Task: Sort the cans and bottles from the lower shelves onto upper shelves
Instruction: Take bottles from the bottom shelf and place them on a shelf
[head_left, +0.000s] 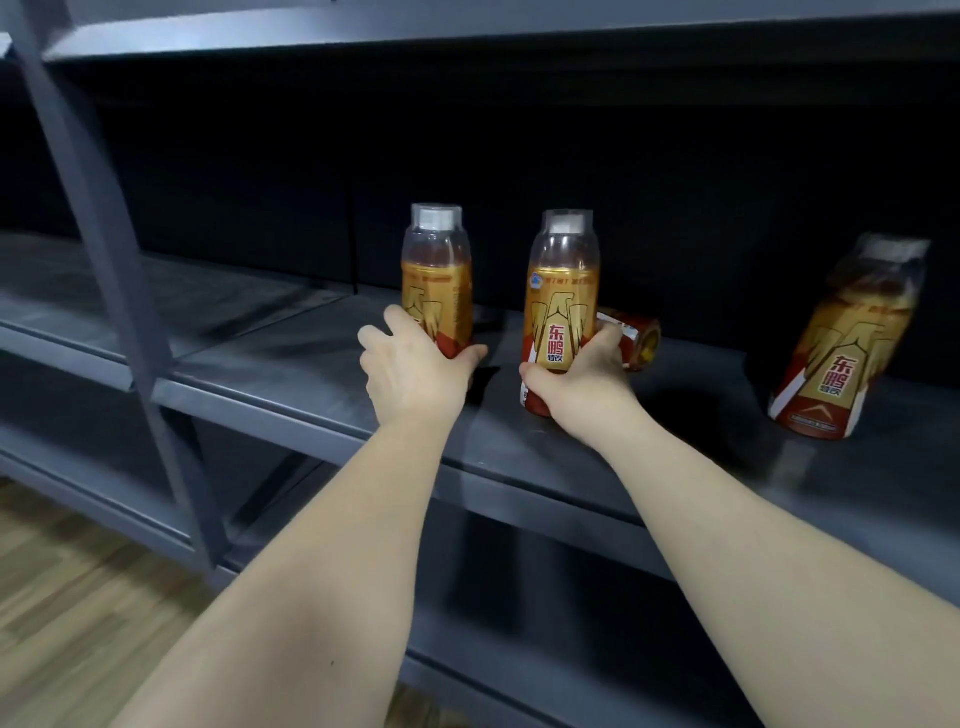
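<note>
1. The left hand (410, 371) curls its fingers round the foot of the left bottle (437, 275), upright on the grey shelf (291, 364);
2. The right hand (576, 382) grips the middle bottle (561, 301) low down (upright, same shelf);
3. Just behind that hand a fallen bottle (636, 338) lies on its side; a fourth bottle (852, 343) stands well apart, rightward.

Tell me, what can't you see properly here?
Head view: lying drink mostly hidden by the middle bottle and right hand; can or bottle, unclear.
Head view: left bottle base covered by the left hand, print blurred.
Head view: right bottle cap blurred.
</note>
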